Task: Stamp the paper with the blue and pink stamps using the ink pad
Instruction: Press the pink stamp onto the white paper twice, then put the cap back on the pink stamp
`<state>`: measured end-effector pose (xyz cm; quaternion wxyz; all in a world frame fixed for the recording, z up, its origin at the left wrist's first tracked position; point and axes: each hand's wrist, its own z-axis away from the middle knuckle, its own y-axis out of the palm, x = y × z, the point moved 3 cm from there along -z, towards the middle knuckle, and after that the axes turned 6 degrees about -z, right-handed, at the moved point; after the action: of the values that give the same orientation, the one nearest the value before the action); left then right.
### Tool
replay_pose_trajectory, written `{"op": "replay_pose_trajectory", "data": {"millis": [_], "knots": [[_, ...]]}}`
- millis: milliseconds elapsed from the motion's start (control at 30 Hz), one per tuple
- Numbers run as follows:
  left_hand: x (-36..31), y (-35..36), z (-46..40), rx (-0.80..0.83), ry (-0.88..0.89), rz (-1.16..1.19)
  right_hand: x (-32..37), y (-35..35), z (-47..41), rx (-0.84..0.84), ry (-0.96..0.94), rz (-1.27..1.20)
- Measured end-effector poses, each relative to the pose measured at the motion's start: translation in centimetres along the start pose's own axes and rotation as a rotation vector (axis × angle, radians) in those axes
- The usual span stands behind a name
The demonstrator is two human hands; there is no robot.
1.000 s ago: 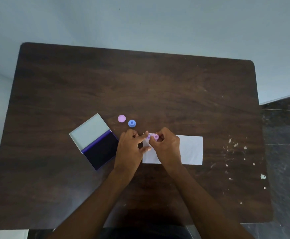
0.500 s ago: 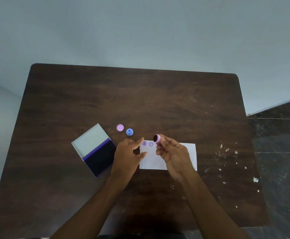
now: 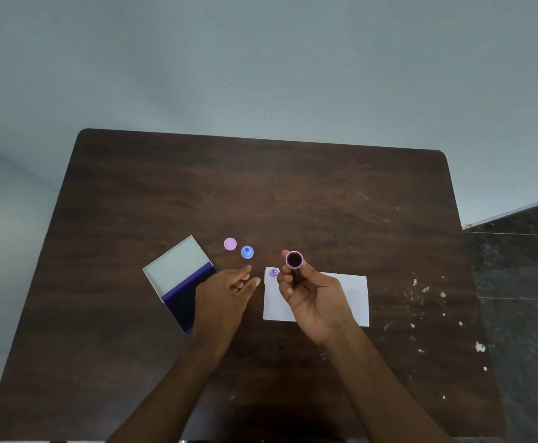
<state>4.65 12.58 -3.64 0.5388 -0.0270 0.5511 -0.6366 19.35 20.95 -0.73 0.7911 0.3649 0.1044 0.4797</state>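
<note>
My right hand (image 3: 315,298) holds the pink stamp (image 3: 294,259) above the white paper (image 3: 354,295), its dark inked face turned up toward the camera. One purple print (image 3: 273,273) shows at the paper's top left corner. My left hand (image 3: 226,294) hovers with relaxed fingers between the paper and the open ink pad (image 3: 184,295), holding nothing and covering part of the pad. The blue stamp (image 3: 247,252) stands on the table behind my left hand, with a round pink cap (image 3: 230,243) just to its left.
The dark wooden table (image 3: 261,193) reaches to a pale wall at the back. White flecks (image 3: 427,292) dot the table's right side. Dark floor (image 3: 523,266) lies past the right edge. The ink pad's white lid (image 3: 175,266) lies open toward the back left.
My right hand has lifted the pink stamp off the paper and turned its face upward. My left hand has drawn away leftward from the paper. The camera has tilted up.
</note>
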Motion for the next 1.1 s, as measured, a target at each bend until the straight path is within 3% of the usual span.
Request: {"op": "replay_pose_trajectory", "data": {"millis": [133,333,700,933,1100], "knots": [[0.7,0.0,-0.7,-0.002,-0.023,-0.084,-0.1,0.2,-0.1,0.003,0.003,-0.03],[0.2,-2.6,-3.0,-0.232,0.034,0.02,-0.1,0.2,-0.3,-0.01,0.007,-0.044],[-0.5,-2.0,-8.0,-0.06,0.138,-0.239,-0.5,0.1,-0.4,-0.057,0.053,-0.088],[-0.4,-2.3,-7.5,-0.116,0.133,-0.111,-0.1,0.1,-0.3,-0.028,0.043,-0.097],[-1.5,-3.4,-5.7,-0.08,0.032,0.167,-0.2,0.3,-0.2,-0.016,0.04,-0.102]]}}
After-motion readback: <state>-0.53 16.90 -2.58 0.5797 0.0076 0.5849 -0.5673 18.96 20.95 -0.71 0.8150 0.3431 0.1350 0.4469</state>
